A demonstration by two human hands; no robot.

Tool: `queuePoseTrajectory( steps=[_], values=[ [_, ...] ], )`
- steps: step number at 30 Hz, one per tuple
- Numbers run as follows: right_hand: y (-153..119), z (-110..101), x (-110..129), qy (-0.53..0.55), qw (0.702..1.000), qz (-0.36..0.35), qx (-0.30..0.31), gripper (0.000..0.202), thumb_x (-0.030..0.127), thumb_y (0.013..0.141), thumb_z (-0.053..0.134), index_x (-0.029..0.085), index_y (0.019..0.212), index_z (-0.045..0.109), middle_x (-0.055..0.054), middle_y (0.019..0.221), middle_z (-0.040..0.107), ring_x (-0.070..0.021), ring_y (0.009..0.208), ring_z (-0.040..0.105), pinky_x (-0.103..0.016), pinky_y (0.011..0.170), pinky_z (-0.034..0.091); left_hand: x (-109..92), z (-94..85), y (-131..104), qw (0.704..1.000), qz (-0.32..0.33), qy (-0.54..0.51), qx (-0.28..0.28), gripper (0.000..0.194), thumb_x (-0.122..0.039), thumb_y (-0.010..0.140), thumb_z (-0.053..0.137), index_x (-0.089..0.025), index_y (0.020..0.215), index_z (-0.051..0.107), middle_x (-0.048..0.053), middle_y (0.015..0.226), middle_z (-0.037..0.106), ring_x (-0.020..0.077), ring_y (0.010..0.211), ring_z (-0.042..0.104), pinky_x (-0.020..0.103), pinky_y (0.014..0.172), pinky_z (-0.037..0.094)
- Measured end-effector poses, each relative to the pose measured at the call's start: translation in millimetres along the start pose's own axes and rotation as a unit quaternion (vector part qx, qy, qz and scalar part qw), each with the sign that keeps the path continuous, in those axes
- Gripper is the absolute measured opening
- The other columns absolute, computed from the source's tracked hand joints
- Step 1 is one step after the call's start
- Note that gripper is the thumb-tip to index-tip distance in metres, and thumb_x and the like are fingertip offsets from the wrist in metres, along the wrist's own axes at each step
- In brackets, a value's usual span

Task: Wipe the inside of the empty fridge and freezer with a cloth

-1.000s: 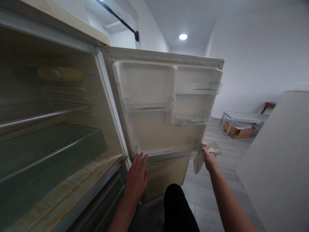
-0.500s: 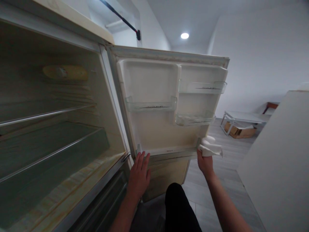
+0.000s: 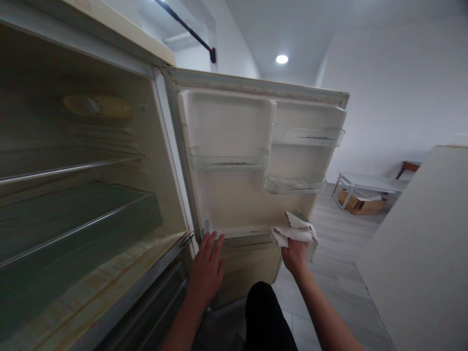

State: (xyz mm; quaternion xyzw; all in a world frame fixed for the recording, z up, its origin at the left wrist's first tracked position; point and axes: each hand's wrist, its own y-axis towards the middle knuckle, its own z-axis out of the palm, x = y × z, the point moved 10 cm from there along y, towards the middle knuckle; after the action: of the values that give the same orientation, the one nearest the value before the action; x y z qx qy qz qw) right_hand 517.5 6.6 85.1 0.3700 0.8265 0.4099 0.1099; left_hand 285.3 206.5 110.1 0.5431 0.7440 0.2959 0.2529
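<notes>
The upper refrigerator door [image 3: 234,204] stands swung open, its inner side facing me, with clear shelf bins [image 3: 229,161] on it. At the door's lower left corner, my left hand [image 3: 207,265] rests with fingers stretched out against the bottom bin's edge, holding nothing. My right hand [image 3: 295,254] grips a white cloth [image 3: 297,231] at the lower right part of the door, over the bottom bin. The cloth hides part of that bin and some of my fingers.
To the left is the refrigerator's interior with glass shelves [image 3: 84,229] and yellowish stains along its lower ledge. Below, a second door [image 3: 252,273] also stands open. My knee [image 3: 265,307] is beneath. Further right are a white panel [image 3: 420,243] and a low table [image 3: 369,181] over a cardboard box [image 3: 361,202].
My right hand has moved left with the cloth, from the door's outer right edge to in front of the bottom bin. My left hand has barely shifted.
</notes>
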Motion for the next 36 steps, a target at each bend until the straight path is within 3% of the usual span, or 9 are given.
queuePoseTrajectory(
  steps=[4,8,17,25,30,33,36],
  values=[
    [-2.2,7.5,-3.8,0.007,1.0,0.009,-0.002,0.039,0.027,0.089,0.048,0.019,0.115,0.075,-0.016,0.119,0.074,-0.0377,0.126,0.056,-0.06,0.116,0.031,0.9,1.6,-1.3,1.0,-0.004,0.002,0.0,0.068,-0.015,0.097,0.051,-0.021,0.162,0.029,0.017,0.163,0.043,0.0348,0.157,0.031,0.057,0.12,0.045],
    [3.3,17.2,-8.9,0.038,0.998,0.025,0.035,0.042,0.027,0.086,0.049,0.016,0.116,0.075,-0.02,0.121,0.072,-0.0417,0.127,0.056,-0.065,0.115,0.03,-0.5,2.4,0.5,1.0,-0.013,-0.002,0.003,0.072,-0.014,0.097,0.052,-0.024,0.163,0.026,0.015,0.164,0.043,0.0347,0.157,0.033,0.056,0.12,0.045],
    [26.5,23.6,-15.7,0.076,0.994,0.035,0.07,0.045,0.029,0.087,0.046,0.015,0.117,0.076,-0.019,0.122,0.073,-0.0391,0.125,0.056,-0.061,0.116,0.032,-4.4,9.8,8.0,0.999,-0.028,-0.006,0.023,0.075,-0.013,0.093,0.057,-0.022,0.162,0.029,0.016,0.165,0.042,0.0348,0.156,0.033,0.057,0.12,0.046],
    [17.0,17.1,-13.9,0.106,0.992,0.039,0.051,0.043,0.03,0.086,0.047,0.018,0.115,0.077,-0.018,0.118,0.073,-0.04,0.128,0.055,-0.065,0.121,0.021,-4.2,4.5,4.6,1.0,-0.021,-0.007,0.018,0.074,-0.014,0.095,0.056,-0.022,0.163,0.027,0.015,0.165,0.042,0.0337,0.158,0.03,0.056,0.122,0.042],
    [10.7,10.5,-15.0,0.128,0.99,0.052,0.04,0.042,0.033,0.085,0.047,0.019,0.11,0.078,-0.018,0.118,0.073,-0.0401,0.13,0.054,-0.065,0.12,0.024,-1.9,2.8,1.8,0.999,-0.023,-0.007,0.024,0.072,-0.014,0.095,0.054,-0.023,0.162,0.028,0.015,0.165,0.041,0.0337,0.158,0.03,0.055,0.121,0.043],
    [12.7,-2.6,-7.7,0.154,0.985,0.08,0.021,0.045,0.034,0.091,0.043,0.023,0.121,0.075,-0.012,0.123,0.073,-0.0355,0.138,0.05,-0.063,0.123,0.021,-0.8,2.2,1.2,0.999,-0.024,-0.008,0.027,0.074,-0.013,0.095,0.055,-0.024,0.163,0.027,0.014,0.166,0.041,0.0336,0.157,0.031,0.055,0.12,0.044],
    [21.2,-13.0,20.9,0.2,0.976,0.084,0.022,0.051,0.035,0.1,0.035,0.023,0.137,0.067,-0.01,0.134,0.069,-0.0318,0.141,0.05,-0.058,0.125,0.026,-1.1,1.9,1.3,0.999,-0.025,-0.01,0.023,0.075,-0.011,0.094,0.055,-0.024,0.162,0.028,0.013,0.166,0.041,0.0334,0.157,0.031,0.055,0.121,0.045]
  ],
)
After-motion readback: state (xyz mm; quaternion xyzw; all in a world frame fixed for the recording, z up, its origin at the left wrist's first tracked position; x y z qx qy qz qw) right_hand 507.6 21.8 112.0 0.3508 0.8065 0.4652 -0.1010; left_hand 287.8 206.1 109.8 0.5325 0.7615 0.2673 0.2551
